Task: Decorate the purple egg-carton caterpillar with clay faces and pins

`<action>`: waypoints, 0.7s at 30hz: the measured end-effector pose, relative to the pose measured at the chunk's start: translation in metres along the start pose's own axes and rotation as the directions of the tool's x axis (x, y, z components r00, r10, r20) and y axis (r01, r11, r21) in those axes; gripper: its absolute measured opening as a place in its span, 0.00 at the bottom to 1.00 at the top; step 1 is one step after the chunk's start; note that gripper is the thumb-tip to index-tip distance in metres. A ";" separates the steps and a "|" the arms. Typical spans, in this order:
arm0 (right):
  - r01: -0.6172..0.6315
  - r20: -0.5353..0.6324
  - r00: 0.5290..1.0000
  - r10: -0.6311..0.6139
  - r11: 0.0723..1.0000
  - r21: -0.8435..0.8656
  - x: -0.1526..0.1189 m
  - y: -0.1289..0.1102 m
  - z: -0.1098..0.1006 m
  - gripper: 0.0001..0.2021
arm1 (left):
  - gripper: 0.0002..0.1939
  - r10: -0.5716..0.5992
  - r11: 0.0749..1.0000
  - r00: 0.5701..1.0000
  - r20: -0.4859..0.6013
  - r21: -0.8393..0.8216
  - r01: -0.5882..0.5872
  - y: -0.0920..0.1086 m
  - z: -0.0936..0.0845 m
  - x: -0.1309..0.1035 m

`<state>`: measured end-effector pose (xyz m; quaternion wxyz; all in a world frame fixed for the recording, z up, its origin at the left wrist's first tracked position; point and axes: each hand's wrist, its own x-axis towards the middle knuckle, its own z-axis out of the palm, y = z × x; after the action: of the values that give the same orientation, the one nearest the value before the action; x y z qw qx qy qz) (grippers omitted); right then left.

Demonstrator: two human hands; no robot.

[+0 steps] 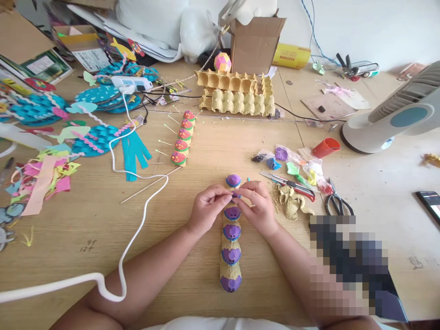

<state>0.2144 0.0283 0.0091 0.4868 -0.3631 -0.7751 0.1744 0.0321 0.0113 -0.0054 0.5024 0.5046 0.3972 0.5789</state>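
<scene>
A strip of egg carton (pixel 231 245) lies lengthwise in front of me, its bumps capped with purple clay and edged in blue. Several caps carry small dark face marks. Both hands meet over the second bump from the far end. My left hand (pixel 210 205) is closed, thumb and forefinger pinched at that bump's left side. From the right, my right hand (pixel 258 207) brings its thumb and forefinger close together at the same bump. Fingertips cover most of this cap, and anything small between them is hidden.
A red-and-green decorated carton strip (pixel 182 137) stands left. Right are bagged coloured clays (pixel 294 168), a utility knife (pixel 292 184), carton scraps (pixel 292 200), scissors (pixel 336 199) and a fan (pixel 388 110). A white cable (pixel 146 215) crosses the left side. Egg cartons (pixel 240 101) sit behind.
</scene>
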 end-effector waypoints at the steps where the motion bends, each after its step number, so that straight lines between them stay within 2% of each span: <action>1: 0.001 0.002 1.000 -0.001 1.000 0.014 0.001 0.000 0.000 0.11 | 0.08 -0.022 1.000 1.000 0.009 -0.011 0.022 -0.001 0.000 0.000; 6: -0.008 0.017 1.000 0.007 0.998 0.059 0.000 -0.001 0.001 0.08 | 0.08 -0.077 0.996 0.996 0.053 -0.045 0.079 -0.001 0.000 -0.003; 10: 0.000 0.016 1.000 -0.001 1.000 0.030 -0.001 -0.004 0.000 0.08 | 0.08 -0.070 0.996 0.996 0.047 -0.042 0.072 0.001 0.001 -0.003; 14: 0.020 -0.034 0.999 -0.019 0.998 0.054 0.000 -0.005 0.000 0.07 | 0.08 -0.054 0.997 0.998 0.042 -0.048 0.056 0.000 0.000 -0.003; 21: -0.178 -0.004 0.983 0.182 0.965 0.192 -0.001 -0.004 0.001 0.04 | 0.12 0.036 0.998 0.999 -0.006 0.060 -0.036 0.004 -0.002 -0.002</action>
<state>0.2123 0.0247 0.0101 0.5097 -0.3856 -0.7134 0.2874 0.0291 0.0088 -0.0027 0.4754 0.5245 0.4069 0.5774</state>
